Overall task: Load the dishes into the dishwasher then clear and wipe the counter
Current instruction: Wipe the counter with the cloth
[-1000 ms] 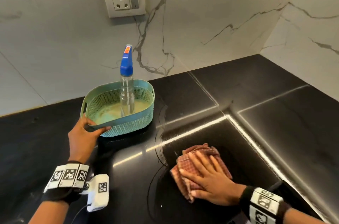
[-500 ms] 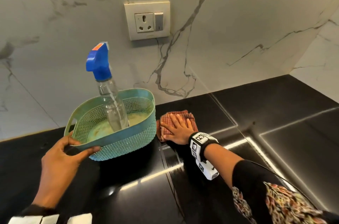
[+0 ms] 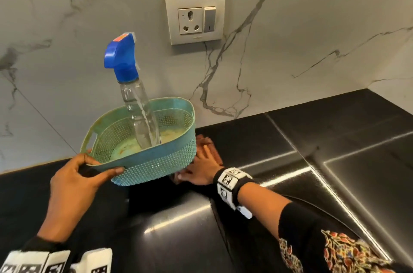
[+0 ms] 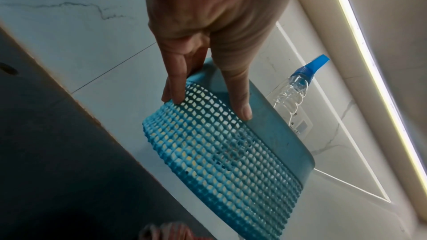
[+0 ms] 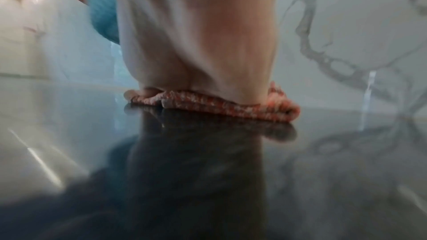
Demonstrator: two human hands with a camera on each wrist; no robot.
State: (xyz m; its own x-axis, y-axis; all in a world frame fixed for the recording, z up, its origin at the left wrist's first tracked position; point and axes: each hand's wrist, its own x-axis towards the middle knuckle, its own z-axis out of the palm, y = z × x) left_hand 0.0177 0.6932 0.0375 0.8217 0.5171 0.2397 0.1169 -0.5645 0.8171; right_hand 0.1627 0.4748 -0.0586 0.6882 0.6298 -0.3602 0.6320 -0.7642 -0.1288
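My left hand (image 3: 78, 174) grips the near rim of a teal perforated basket (image 3: 156, 161) and holds it lifted and tilted above the black counter (image 3: 290, 138). A clear spray bottle (image 3: 138, 107) with a blue trigger head stands inside the basket. In the left wrist view my left hand (image 4: 208, 87) pinches the basket (image 4: 226, 152), thumb on its rim, fingers along its end wall. My right hand (image 3: 201, 165) lies flat on a red checked cloth (image 3: 215, 152), pressing it onto the counter beside and partly under the raised basket. The right wrist view shows the cloth (image 5: 219, 103) under my palm.
A white marble wall (image 3: 290, 38) rises behind the counter, with a socket and switch plate (image 3: 194, 18) just above the basket. The wall turns a corner at the far right. Shiny seams cross the counter to the right.
The basket has risen off the counter and tilted in my left hand. My right hand slid the cloth from the near counter back and left to the spot beneath the basket.
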